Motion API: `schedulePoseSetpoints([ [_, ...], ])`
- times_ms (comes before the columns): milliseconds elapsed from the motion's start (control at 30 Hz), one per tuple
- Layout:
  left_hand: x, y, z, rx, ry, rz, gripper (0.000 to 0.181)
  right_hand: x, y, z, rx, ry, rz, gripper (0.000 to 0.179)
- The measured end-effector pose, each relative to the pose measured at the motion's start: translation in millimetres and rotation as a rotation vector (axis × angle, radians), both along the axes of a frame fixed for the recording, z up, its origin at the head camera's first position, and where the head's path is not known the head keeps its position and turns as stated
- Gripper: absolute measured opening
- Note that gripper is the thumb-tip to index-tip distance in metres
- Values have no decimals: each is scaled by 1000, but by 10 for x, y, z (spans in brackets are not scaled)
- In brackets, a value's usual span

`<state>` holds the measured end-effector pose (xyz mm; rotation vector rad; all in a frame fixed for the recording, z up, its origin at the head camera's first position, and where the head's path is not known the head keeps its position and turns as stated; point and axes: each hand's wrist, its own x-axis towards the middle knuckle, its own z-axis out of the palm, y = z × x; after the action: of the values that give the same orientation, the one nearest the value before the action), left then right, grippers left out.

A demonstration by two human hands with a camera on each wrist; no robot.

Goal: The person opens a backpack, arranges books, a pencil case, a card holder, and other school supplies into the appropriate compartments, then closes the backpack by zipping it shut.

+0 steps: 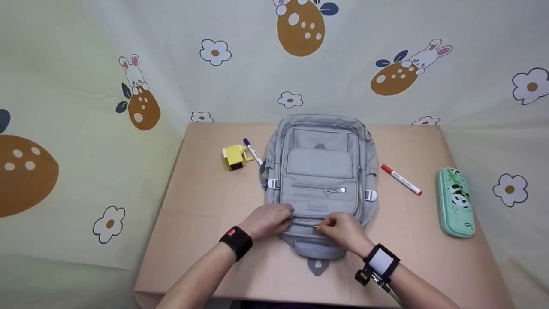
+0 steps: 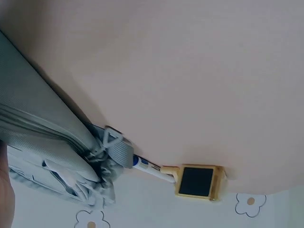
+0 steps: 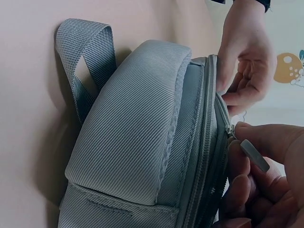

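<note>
A grey backpack (image 1: pixel 319 163) lies front side up on the table, its top handle loop (image 1: pixel 317 266) toward me. My right hand (image 1: pixel 345 231) pinches the zipper slider (image 3: pixel 231 130) between thumb and finger; its grey pull tab (image 3: pixel 255 155) sticks out past the fingertips. In the right wrist view the zipper teeth part along one stretch. At the other end of that zipper, my left hand (image 1: pixel 268 219) has curled fingers and grips the backpack's edge. The left wrist view shows just a sliver of that hand, beside the backpack's side.
A yellow box-shaped pencil sharpener with a crank (image 1: pixel 234 157) and a purple-capped marker (image 1: pixel 253 151) are left of the backpack. To its right lie a red marker (image 1: pixel 401 179) and a green panda pencil case (image 1: pixel 456 202). Patterned cloth (image 1: pixel 253 81) hangs behind the table.
</note>
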<state>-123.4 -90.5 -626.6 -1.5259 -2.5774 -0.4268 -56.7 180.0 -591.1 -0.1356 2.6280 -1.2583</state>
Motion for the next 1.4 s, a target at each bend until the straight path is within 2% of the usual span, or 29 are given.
schedulePoseSetpoints([
  [200,-114,-89,42,-36,73,-40,10,-6,27,24,-33,-12,4,13],
  [333,-148,-95,48,-69,103,-28,2,-19,50,28,-36,-26,18,14],
  [533,-107,-107,29,-43,99,56,8,-29,80,35,13,-30,42,19],
  [667,-93,-102,26,-26,89,89,9,-30,53,61,-7,-72,63,20],
  [867,-90,-105,25,-18,67,102,12,-79,-115,93,-29,-102,72,18],
  [1133,-62,-96,30,-36,54,105,14,-203,-455,99,10,-44,77,16],
  [1300,-35,-100,7,-6,59,96,13,-227,-501,63,14,-27,87,17],
  [1400,18,-107,2,34,47,91,18,-221,-485,43,-2,-38,87,17],
])
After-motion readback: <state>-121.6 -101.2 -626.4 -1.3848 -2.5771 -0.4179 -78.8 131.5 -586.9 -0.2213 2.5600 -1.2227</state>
